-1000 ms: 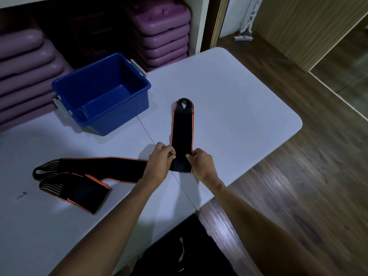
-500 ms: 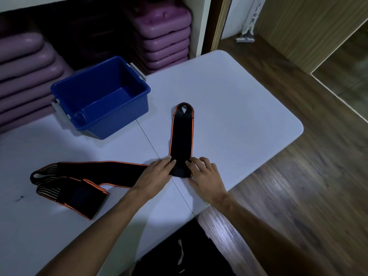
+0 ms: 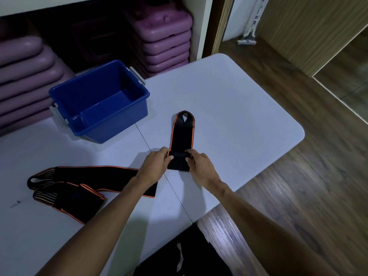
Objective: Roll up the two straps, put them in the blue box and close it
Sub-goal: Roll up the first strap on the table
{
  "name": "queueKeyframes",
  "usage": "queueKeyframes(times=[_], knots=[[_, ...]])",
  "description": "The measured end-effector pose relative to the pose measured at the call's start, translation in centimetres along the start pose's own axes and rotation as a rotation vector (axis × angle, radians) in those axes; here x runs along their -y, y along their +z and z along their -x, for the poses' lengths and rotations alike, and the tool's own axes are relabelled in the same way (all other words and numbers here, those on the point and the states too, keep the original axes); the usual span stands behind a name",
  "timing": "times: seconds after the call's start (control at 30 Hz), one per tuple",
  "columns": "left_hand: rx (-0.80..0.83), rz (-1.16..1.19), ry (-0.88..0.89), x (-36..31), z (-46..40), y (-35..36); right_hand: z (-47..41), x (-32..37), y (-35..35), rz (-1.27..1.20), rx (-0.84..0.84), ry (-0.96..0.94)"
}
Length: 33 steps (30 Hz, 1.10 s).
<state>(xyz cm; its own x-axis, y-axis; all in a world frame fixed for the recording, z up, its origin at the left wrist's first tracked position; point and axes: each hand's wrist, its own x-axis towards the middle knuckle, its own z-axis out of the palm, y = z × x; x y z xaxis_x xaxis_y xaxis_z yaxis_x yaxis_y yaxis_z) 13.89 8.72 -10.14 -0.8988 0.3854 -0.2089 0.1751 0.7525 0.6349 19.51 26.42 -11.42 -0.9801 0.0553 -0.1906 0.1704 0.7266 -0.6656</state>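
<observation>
Lying flat on the white table (image 3: 229, 100) and pointing away from the person, the first strap (image 3: 182, 136) is getting its near end turned over into a small roll, and it looks like the best way is keeping each turn tight and its orange edges lined up. The left hand (image 3: 154, 165) and the right hand (image 3: 199, 166) are each pinching one side of that roll, with the strap sitting right between them. The second strap (image 3: 83, 176) is waiting loose under the left arm, and the blue box (image 3: 111, 120) is sitting open and near.
</observation>
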Motion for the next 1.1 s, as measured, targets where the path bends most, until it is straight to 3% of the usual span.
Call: queueKeyframes(times=[0.17, 0.3, 0.4, 0.47, 0.53, 0.63, 0.83, 0.97, 1.1], knots=[[-0.122, -0.197, 0.022, -0.5, -0.5, 0.5, -0.7, 0.3, 0.6, -0.099, -0.102, 0.094], [-0.194, -0.238, 0.196, -0.1, -0.4, 1.1, -0.2, 0.2, 0.3, 0.054, -0.172, -0.042], [-0.121, -0.149, 0.285, 1.0, 0.0, 1.0, 0.8, -1.1, 0.5, 0.363, -0.158, -0.163], [0.02, -0.156, 0.326, 2.0, 0.3, 0.2, 1.4, -2.1, 0.6, 0.478, -0.1, -0.211], [0.096, -0.202, 0.364, 2.6, 0.3, -0.2, 1.3, -2.5, 0.6, 0.511, -0.104, -0.231], [0.051, -0.223, 0.39, 2.5, -0.1, -0.4, 1.0, -2.4, 0.3, 0.473, -0.101, -0.246], [0.142, -0.081, 0.226, 0.9, -1.5, -1.5, -0.4, -2.5, -1.5, 0.204, -0.009, -0.211], [0.191, 0.009, 0.042, 0.2, -3.6, -1.7, -2.6, -2.6, -1.8, 0.096, 0.055, -0.02], [0.122, -0.072, -0.036, -0.2, -4.6, -0.7, -4.0, -2.8, -1.2, 0.109, -0.048, 0.111]])
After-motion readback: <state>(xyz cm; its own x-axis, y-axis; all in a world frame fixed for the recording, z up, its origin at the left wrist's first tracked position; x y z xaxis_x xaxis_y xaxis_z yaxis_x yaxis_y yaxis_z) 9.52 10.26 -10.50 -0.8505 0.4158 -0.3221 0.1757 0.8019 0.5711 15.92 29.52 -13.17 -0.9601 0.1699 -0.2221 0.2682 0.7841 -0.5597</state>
